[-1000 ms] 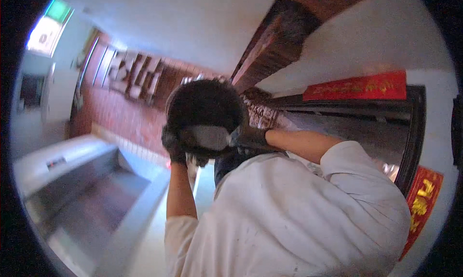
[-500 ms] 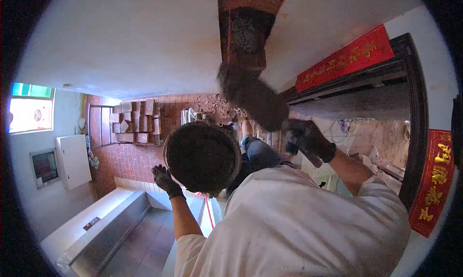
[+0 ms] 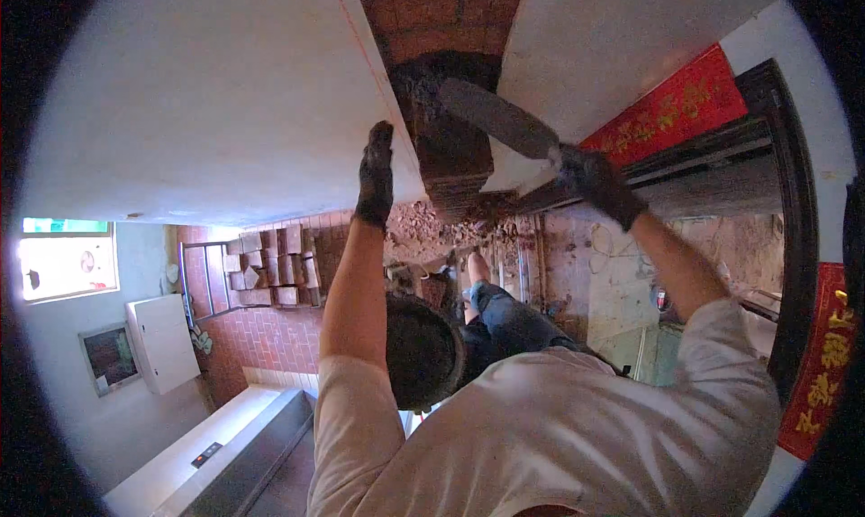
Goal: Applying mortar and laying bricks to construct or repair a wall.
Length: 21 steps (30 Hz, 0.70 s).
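My right hand (image 3: 596,185), in a dark glove, is closed round the handle of a trowel (image 3: 505,121). The blade's tip meets a patch of dark, wet-looking mortar (image 3: 446,71) in the brick-filled gap (image 3: 441,13) between two pale wall faces. My left hand (image 3: 376,176), gloved too, is raised with its fingers stretched out. It is beside the left wall face, close to the gap's edge; whether it touches the wall I cannot tell. Below my left forearm is a round bucket (image 3: 419,350) of dark mortar, partly hidden by that arm.
Stacked bricks (image 3: 270,265) lie on the red tiled floor at the left, near a metal frame (image 3: 205,283). Broken rubble (image 3: 423,229) is strewn at the wall's foot. A dark door frame (image 3: 784,157) with red banners (image 3: 676,112) stands right. A red line (image 3: 356,40) runs beside the gap.
My left hand has risen from beside the bucket to the wall. My right hand has moved up with the trowel, whose blade is now at the mortar in the gap. The view has shifted.
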Each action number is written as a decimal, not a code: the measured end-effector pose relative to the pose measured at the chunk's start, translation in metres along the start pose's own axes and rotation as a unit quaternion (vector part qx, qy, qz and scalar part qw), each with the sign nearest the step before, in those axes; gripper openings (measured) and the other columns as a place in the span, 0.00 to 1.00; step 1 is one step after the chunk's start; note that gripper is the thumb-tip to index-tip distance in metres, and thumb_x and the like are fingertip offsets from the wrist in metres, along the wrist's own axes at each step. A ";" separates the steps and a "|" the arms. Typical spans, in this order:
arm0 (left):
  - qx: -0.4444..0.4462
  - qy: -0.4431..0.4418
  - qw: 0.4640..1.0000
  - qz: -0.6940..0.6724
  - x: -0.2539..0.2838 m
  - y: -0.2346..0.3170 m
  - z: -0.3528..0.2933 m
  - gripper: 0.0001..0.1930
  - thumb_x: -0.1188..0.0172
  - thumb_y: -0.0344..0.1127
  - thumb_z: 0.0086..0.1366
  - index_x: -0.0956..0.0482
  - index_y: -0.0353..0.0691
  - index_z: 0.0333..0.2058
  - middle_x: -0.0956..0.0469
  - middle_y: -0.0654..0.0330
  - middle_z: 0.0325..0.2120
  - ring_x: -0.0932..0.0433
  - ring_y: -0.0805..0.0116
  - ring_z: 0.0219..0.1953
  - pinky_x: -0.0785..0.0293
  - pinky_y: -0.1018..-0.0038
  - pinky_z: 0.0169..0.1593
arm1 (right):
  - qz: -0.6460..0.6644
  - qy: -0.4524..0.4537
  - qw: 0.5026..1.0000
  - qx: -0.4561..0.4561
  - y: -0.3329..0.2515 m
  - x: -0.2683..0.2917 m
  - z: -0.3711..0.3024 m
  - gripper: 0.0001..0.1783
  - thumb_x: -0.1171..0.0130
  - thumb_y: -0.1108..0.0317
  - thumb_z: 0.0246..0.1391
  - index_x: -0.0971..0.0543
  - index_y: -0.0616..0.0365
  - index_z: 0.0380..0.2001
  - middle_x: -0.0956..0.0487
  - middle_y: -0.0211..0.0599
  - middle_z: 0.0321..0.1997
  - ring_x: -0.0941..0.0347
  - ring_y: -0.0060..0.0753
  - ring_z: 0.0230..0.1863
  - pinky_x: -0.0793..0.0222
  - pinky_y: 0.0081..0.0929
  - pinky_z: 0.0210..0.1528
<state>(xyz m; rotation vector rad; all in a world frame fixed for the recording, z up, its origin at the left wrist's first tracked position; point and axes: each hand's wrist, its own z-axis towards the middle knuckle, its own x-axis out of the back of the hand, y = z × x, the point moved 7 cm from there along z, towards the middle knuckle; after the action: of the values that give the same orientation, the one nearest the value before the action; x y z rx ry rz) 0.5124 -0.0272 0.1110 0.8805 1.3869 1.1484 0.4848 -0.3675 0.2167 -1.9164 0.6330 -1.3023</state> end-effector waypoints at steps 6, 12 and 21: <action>0.099 -0.027 0.993 0.056 -0.054 -0.021 0.078 0.24 0.67 0.41 0.69 0.48 0.39 0.60 0.41 0.61 0.58 0.42 0.68 0.59 0.48 0.74 0.60 | -0.360 -0.136 0.917 0.104 -0.020 0.044 0.095 0.15 0.56 0.55 0.55 0.25 0.53 0.31 0.24 0.39 0.21 0.26 0.36 0.22 0.30 0.36 0.29; -0.018 -0.100 0.967 0.234 -0.063 -0.013 0.100 0.24 0.70 0.45 0.70 0.48 0.39 0.60 0.34 0.56 0.51 0.36 0.69 0.49 0.39 0.72 0.52 | -0.431 -0.099 0.889 0.121 -0.045 0.041 0.164 0.18 0.56 0.54 0.54 0.23 0.55 0.28 0.23 0.42 0.23 0.25 0.32 0.24 0.30 0.35 0.27; 0.095 -0.062 0.986 0.122 -0.061 -0.024 0.097 0.26 0.68 0.46 0.70 0.49 0.37 0.60 0.38 0.58 0.54 0.40 0.70 0.52 0.43 0.74 0.55 | 0.180 -0.351 0.883 -0.255 -0.014 0.000 0.089 0.19 0.58 0.54 0.58 0.22 0.54 0.37 0.31 0.24 0.16 0.38 0.22 0.12 0.38 0.20 0.16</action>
<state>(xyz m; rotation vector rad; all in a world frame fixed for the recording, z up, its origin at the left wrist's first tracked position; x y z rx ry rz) 0.6190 -0.0756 0.1089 1.2648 1.3276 1.1347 0.5678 -0.3330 0.2078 -2.3334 0.9334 -0.1504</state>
